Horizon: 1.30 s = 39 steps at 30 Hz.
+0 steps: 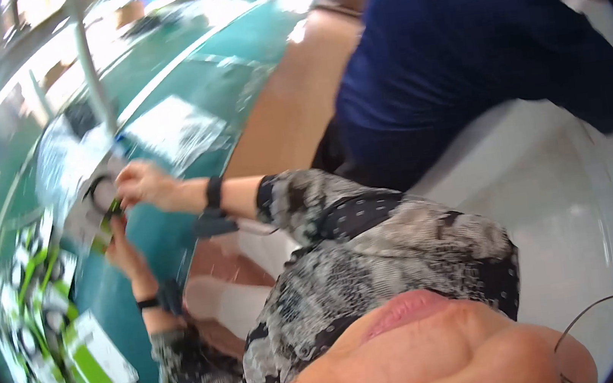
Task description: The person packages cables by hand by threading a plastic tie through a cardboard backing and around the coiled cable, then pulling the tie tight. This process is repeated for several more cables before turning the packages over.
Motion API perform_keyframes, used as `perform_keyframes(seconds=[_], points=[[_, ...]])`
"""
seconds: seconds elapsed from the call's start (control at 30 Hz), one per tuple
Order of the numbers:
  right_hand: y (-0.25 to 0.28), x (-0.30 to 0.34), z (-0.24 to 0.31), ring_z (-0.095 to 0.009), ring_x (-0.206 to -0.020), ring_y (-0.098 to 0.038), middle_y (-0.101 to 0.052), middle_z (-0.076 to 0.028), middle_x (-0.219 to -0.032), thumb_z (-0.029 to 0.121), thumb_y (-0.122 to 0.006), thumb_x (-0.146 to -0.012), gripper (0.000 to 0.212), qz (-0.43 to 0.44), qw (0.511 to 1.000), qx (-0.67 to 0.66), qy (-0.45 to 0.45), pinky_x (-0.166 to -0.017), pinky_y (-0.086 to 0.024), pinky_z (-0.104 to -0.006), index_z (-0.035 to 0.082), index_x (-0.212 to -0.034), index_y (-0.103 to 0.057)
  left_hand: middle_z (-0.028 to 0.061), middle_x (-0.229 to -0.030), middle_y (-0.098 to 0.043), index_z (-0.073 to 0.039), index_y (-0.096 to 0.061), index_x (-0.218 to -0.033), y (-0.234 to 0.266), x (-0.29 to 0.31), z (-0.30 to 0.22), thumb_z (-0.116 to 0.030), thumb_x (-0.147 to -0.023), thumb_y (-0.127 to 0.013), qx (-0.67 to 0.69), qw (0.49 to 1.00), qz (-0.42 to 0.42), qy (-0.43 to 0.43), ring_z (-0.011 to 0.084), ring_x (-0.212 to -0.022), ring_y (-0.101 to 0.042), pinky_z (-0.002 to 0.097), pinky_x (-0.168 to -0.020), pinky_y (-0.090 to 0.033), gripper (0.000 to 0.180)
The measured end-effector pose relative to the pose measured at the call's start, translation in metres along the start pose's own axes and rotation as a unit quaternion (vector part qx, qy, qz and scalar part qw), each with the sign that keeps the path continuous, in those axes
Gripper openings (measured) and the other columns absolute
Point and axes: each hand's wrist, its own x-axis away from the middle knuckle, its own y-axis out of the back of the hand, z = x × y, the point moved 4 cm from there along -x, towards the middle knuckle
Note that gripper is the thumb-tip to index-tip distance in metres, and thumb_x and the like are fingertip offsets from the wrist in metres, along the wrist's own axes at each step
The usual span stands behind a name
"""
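A white and green box [82, 219] with a dark ring shape on its face is held over the green table. My left hand [124, 251] grips its near edge, thumb on the face and fingers mostly hidden. At the box's right side, my right hand [145, 187] has its fingers drawn together in a pinch; what lies between them, if anything, is too blurred to make out. Several similar white and green boxes [56, 329] lie in a pile on the table, on the near side of my left hand.
Clear plastic bags [177, 131] lie on the green table [208, 73] beyond my right hand. A pale upright post [89, 65] stands behind the box. A co-worker in a dark blue shirt [457, 50] stands close to my right. A brown panel [275, 119] runs along the table's edge.
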Motion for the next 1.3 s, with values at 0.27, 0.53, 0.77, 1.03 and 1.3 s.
perform_keyframes(seconds=[0.27, 0.53, 0.77, 1.03, 1.3], points=[[0.014, 0.006, 0.010, -0.010, -0.070, -0.060, -0.065, -0.006, -0.087, 0.012, -0.060, -0.089, 0.012, -0.041, 0.976, 0.186, 0.100, -0.068, -0.050, -0.0234, 0.003, -0.097, -0.058, 0.0073, -0.096, -0.066, -0.003, -0.060, -0.109, -0.029, -0.010, 0.010, -0.013, -0.089, -0.062, 0.120, 0.990, 0.070, -0.012, 0.0175, -0.082, -0.066, 0.0312, -0.075, -0.055, 0.022], [-0.019, 0.025, 0.033, -0.009, -0.062, -0.059, -0.063, -0.004, -0.079, 0.003, -0.063, -0.084, 0.009, -0.004, 0.882, 0.350, 0.317, -0.058, -0.048, -0.0242, 0.002, -0.093, -0.063, 0.0104, -0.097, -0.065, 0.002, -0.057, -0.109, -0.014, 0.019, -0.043, -0.003, -0.086, -0.063, 0.132, 0.984, -0.005, -0.119, 0.0194, -0.082, -0.066, 0.0327, -0.074, -0.057, 0.024], [-0.046, 0.055, 0.068, -0.016, -0.061, -0.060, -0.060, -0.006, -0.074, -0.001, -0.064, -0.078, 0.010, 0.039, 0.770, 0.474, 0.425, -0.058, -0.048, -0.0271, 0.003, -0.087, -0.065, 0.0116, -0.097, -0.065, 0.002, -0.057, -0.110, -0.014, 0.052, -0.060, -0.003, -0.087, -0.062, 0.089, 0.984, -0.024, -0.153, 0.0207, -0.084, -0.066, 0.0325, -0.075, -0.057, 0.024], [-0.045, 0.063, 0.076, -0.021, -0.063, -0.061, -0.060, -0.008, -0.076, -0.003, -0.065, -0.076, 0.013, 0.070, 0.749, 0.520, 0.404, -0.058, -0.049, -0.0289, 0.003, -0.087, -0.064, 0.0113, -0.096, -0.066, 0.002, -0.058, -0.108, -0.021, 0.061, -0.061, -0.002, -0.087, -0.061, 0.096, 0.982, -0.034, -0.159, 0.0209, -0.082, -0.067, 0.0338, -0.077, -0.056, 0.022], [-0.049, 0.086, 0.081, -0.021, -0.068, -0.060, -0.061, -0.008, -0.079, -0.006, -0.066, -0.075, 0.016, 0.156, 0.812, 0.410, 0.385, -0.061, -0.048, -0.0289, 0.002, -0.087, -0.063, 0.0118, -0.097, -0.066, 0.002, -0.059, -0.107, -0.022, 0.069, -0.064, -0.003, -0.089, -0.059, 0.164, 0.980, -0.032, -0.111, 0.0235, -0.085, -0.067, 0.0360, -0.078, -0.056, 0.019]])
